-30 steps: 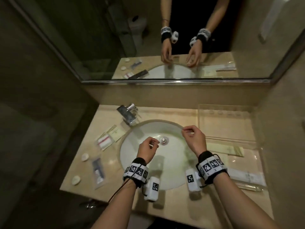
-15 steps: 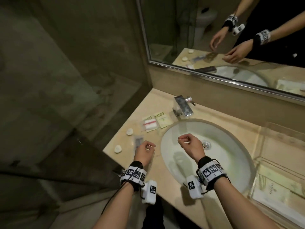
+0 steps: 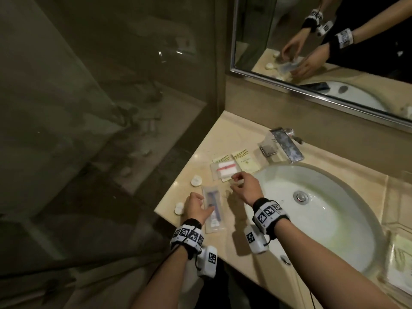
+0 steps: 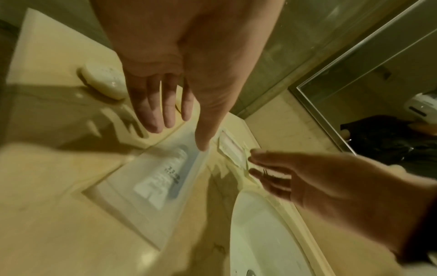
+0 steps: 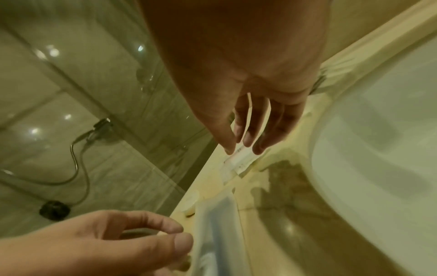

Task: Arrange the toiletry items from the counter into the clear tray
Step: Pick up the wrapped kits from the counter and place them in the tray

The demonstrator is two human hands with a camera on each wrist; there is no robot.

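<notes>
A clear toothbrush packet lies on the beige counter left of the sink. My left hand is at its left edge, fingers extended, with the thumb tip touching the packet's rim. My right hand hovers with loosely extended fingers over the near edge of a small packet with a red stripe; it holds nothing. Part of the clear tray shows at the far right, with sachets in it.
Two yellow sachets lie behind the striped packet. Two round white soaps sit near the counter's left edge. The faucet and basin lie to the right, the mirror behind, and a glass shower wall to the left.
Both hands moved left from over the basin to the counter's left part. The left hand reached the toothbrush packet, the right hand the striped packet. My view swung left.
</notes>
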